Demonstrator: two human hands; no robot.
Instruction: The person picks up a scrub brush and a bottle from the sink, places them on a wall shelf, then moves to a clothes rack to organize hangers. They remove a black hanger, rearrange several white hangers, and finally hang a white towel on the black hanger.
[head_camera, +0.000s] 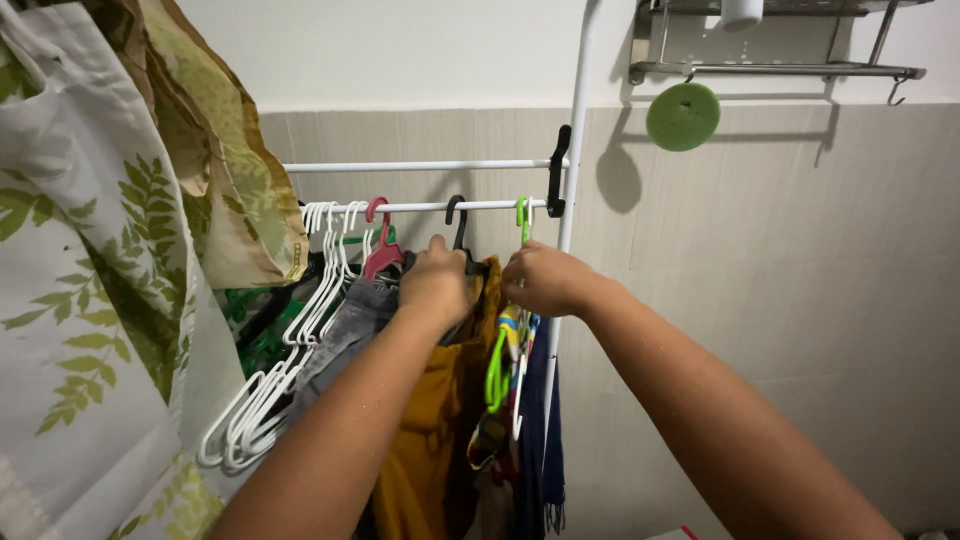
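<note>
White clothes rack (440, 206) carrying hung garments; mustard garment (425, 440) on black hanger (458, 222) at centre. Left hand (436, 282) closed around that hanger's neck; right hand (545, 279) closed on green hanger (496, 365) beside it.

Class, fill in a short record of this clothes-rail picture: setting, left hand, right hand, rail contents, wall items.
Setting: white clothes rail against a tiled wall
Left hand: left hand on the black hanger that carries a mustard garment
Right hand: right hand at the green hanger, beside dark blue cloth
Rail contents: bunch of empty white hangers, red hanger with a grey garment
Wall items: metal shelf with a round green disc below it
</note>
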